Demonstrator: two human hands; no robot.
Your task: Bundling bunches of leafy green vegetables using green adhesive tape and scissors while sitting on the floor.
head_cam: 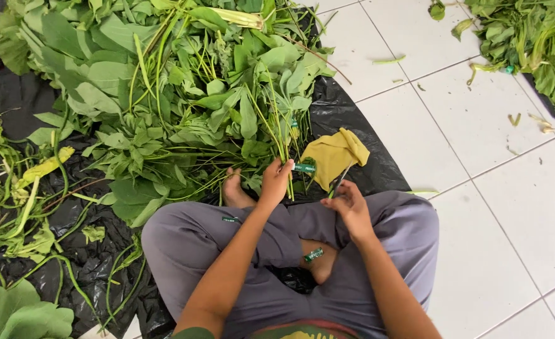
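White tiled floor (503, 207), black plastic sheet (346, 113), left hand (275, 182) grip closed on green stems (277, 135), right hand (351, 204) pinching a thin tool (340, 181).

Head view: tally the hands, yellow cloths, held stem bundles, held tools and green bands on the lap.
Hands: 2 (left hand, right hand)
Yellow cloth: 1
Stem bundle: 1
Thin dark tool: 1
Green bands: 2
Total: 7

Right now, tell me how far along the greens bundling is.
Done: only loose trimmings lie on the black plastic sheet at the left; no finished bundle can be picked out. In hand: the left hand grips a bunch of stems with a green band, and the right hand holds a thin tool. Left: the big leaf pile and another heap on the tiles.
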